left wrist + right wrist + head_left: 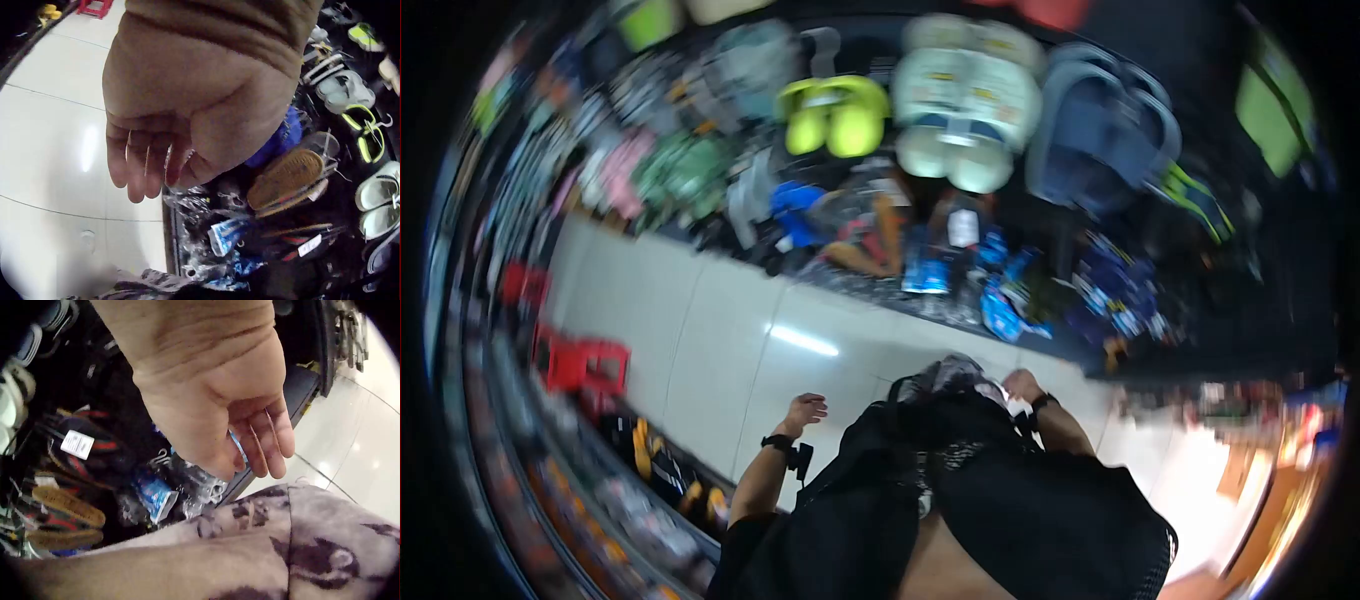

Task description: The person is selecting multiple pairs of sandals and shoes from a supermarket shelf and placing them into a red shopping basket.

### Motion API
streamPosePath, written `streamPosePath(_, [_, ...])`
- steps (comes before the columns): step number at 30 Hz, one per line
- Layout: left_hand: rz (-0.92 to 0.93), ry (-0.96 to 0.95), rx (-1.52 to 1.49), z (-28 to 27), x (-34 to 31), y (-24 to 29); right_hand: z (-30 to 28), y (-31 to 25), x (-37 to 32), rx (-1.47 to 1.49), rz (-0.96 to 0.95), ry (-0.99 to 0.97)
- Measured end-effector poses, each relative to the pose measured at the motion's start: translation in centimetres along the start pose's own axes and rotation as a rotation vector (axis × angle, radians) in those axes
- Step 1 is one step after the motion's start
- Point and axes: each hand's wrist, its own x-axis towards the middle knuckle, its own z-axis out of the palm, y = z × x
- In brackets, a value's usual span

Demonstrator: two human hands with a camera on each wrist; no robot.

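My left hand (805, 412) hangs over the tiled floor at my left side, its fingers loosely bent and holding nothing. In the left wrist view that hand (194, 94) covers part of a low display of footwear, with a brown-soled sandal (287, 181) lying beyond the thumb. On the other side, my right hand (1022, 385) is close by my body, near the display's front edge. The right wrist view shows its fingers (265, 447) relaxed with nothing gripped. Below it are patterned shorts (325, 537) and a blue plastic packet (154, 494).
The display in front bears yellow slides (855, 120), pale green slippers (965, 110) and grey-blue slippers (1090, 130). Red plastic stools (580, 362) stand on the floor at left. Shelves of goods (530, 430) line the left side. Daylight falls on the floor (1190, 500) at lower right.
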Motion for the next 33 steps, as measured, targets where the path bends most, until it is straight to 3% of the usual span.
streamPosePath(2, [-0.061, 0.064, -0.107, -2.7, -3.2, -6.8, -3.2, -4.7, 3.2, -0.297, -0.234, -0.018])
streamPosePath(3, [-0.103, 0.107, -0.082, -3.3, -4.5, -9.4, -5.3, -7.6, 4.2, -0.297, -0.222, -0.010])
streamPosePath(4, [-0.111, 0.171, -0.069, -3.6, -6.8, -11.2, -5.5, -9.5, 6.0, 0.251, 0.051, -0.206])
streamPosePath(5, [-0.119, 0.203, -0.119, -4.1, -8.0, -13.9, -5.0, -11.0, 7.9, 0.759, 0.402, -0.245])
streamPosePath(8, [-0.119, 0.282, -0.267, -5.2, -11.5, -18.9, -4.8, -14.6, 14.0, 0.563, 0.199, -0.185])
streamPosePath(9, [-0.126, 0.310, -0.321, -5.4, -12.2, -20.2, -9.1, -19.0, 14.6, 0.755, 0.425, -0.196])
streamPosePath(10, [-0.117, 0.353, -0.408, -5.9, -12.7, -21.1, -9.6, -20.4, 16.7, 0.772, 0.457, -0.230])
streamPosePath(14, [-0.143, 0.428, -0.530, -10.0, -13.1, -23.0, -12.5, -26.6, 25.1, 0.632, 0.206, -0.272])
streamPosePath(17, [-0.126, 0.465, -0.612, -15.0, -11.9, -23.4, -14.2, -30.3, 31.0, 0.613, 0.127, -0.354])
streamPosePath(22, [-0.103, 0.555, -0.671, -24.3, -11.4, -21.5, -15.2, -34.9, 43.1, 0.391, 0.143, -0.494])
streamPosePath(23, [-0.100, 0.579, -0.695, -26.3, -11.5, -21.2, -15.6, -36.0, 45.5, 0.456, 0.210, -0.544])
streamPosePath(27, [-0.166, 0.692, -0.809, -33.2, -13.8, -21.5, -20.6, -45.2, 55.9, 0.125, 0.192, -0.618])
streamPosePath(28, [-0.144, 0.737, -0.853, -33.9, -14.1, -21.7, -21.9, -46.7, 58.6, 0.068, -0.043, -0.556])
streamPosePath(30, [-0.137, 0.816, -0.943, -36.0, -15.5, -23.3, -21.2, -52.2, 65.0, -0.025, -0.219, -0.346])
streamPosePath(31, [-0.106, 0.885, -1.026, -36.5, -15.1, -23.7, -20.9, -54.4, 69.3, -0.027, -0.330, -0.371])
streamPosePath(33, [-0.161, 0.900, -1.105, -36.7, -15.0, -25.6, -25.3, -64.2, 70.3, 0.199, -0.276, -0.341])
